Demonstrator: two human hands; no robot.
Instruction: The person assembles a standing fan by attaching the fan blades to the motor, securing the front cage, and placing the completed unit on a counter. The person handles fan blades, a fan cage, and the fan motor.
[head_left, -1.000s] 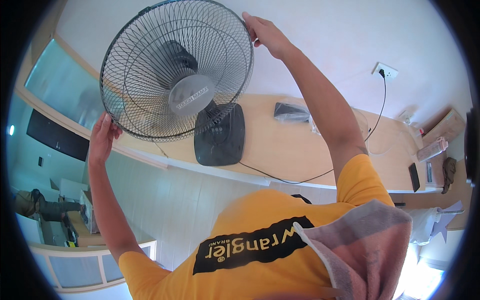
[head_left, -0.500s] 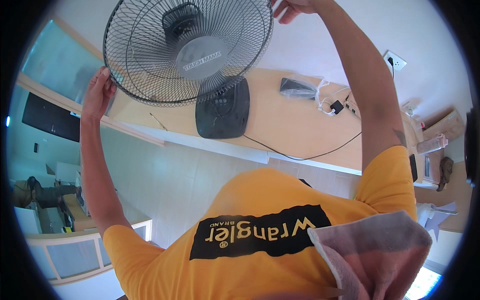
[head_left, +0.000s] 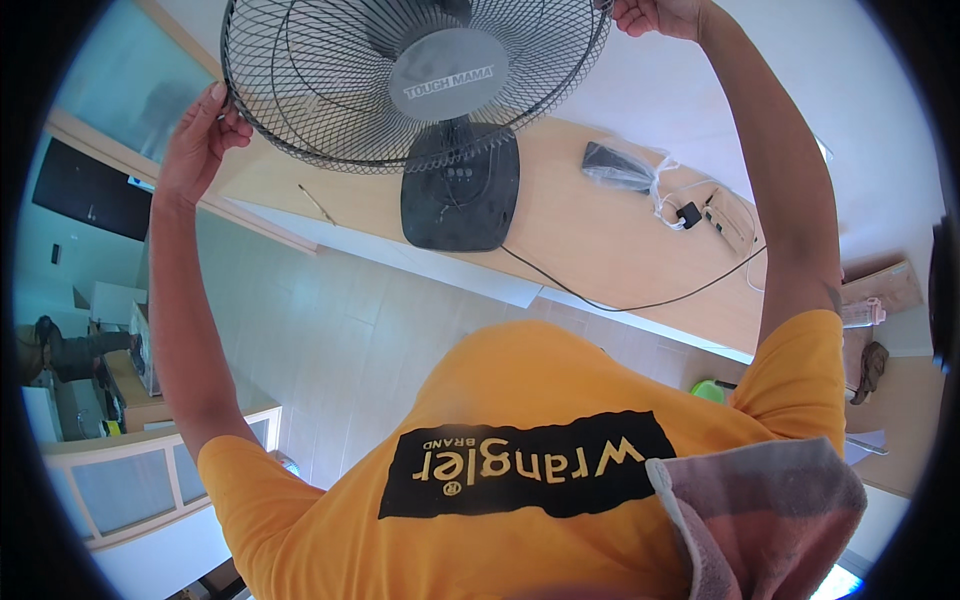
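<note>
So the fan sits on the wooden counter, its wire grille tipped toward you and its dark base right under the grille. You've got it by the rim both sides: left hand w/ fingers curled onto the grille's left edge, right hand closed on the upper right edge. Thin wire bends easy imo, so hold the outer ring, not the mesh. Prob light but top-heavy. Cord trails right of the base toward a bagged bundle.
</note>
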